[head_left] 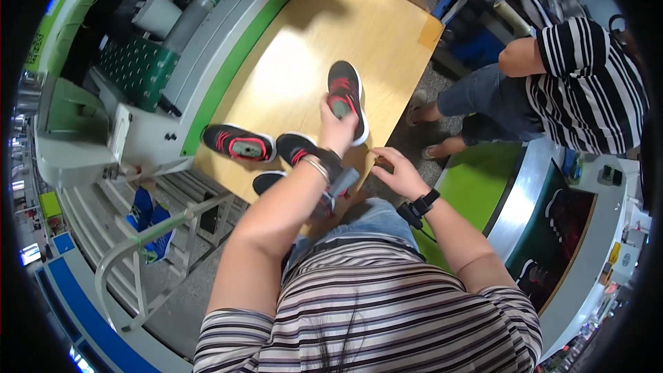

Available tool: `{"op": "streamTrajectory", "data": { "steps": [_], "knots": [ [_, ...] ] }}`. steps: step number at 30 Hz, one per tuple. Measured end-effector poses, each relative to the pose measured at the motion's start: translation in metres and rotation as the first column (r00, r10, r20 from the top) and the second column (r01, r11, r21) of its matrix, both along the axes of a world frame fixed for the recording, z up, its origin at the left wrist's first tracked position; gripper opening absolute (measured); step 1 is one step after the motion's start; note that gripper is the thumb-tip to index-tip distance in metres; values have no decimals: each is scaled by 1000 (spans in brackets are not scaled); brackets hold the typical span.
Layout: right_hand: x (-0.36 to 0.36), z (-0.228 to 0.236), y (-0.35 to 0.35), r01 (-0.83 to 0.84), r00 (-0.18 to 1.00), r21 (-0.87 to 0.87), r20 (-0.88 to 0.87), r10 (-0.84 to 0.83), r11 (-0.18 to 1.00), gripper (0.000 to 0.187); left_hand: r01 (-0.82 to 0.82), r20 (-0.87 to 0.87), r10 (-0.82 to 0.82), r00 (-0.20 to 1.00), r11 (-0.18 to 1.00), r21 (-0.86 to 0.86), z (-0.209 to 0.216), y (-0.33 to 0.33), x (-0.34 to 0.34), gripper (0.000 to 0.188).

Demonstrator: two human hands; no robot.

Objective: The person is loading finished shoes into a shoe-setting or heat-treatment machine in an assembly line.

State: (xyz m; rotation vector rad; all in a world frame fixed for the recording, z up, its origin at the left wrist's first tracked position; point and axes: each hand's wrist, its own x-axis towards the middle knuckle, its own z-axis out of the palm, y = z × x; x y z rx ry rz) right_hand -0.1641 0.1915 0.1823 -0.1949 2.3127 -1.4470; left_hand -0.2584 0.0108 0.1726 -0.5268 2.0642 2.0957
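My left hand (338, 124) is closed around the heel end of a dark sneaker (342, 83) with red laces and a white sole edge. The toe points away from me, and a grey-green form shows in its opening. At the right edge of the table my right hand (399, 171) has its fingers apart, with nothing in it. To the left lies another such sneaker (238, 146), also with a form inside. Nearer me, my left forearm partly covers a sneaker (293, 145) and another dark shoe (268, 181).
The sneakers rest on a wooden tabletop (373, 21). A machine with a dotted green belt (135, 69) borders it on the left. A metal rack (152, 235) stands lower left. At right are a green surface (469, 186), a machine opening with shoes (535, 276), and another person (580, 90).
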Motion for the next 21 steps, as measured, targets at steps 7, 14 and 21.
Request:
{"op": "streamTrajectory", "data": {
  "steps": [7,14,21],
  "knots": [
    [8,7,-83,-274,947,-117,-204,247,955,71,-154,-225,239,945,928,339,145,-129,-40,58],
    [9,20,-108,23,999,-229,38,-15,973,66,-708,-575,449,684,217,-672,172,-313,-113,100],
    [-103,108,-98,91,995,-488,15,-95,868,67,-564,-351,443,825,609,-558,161,-372,-159,110]
  ]
}}
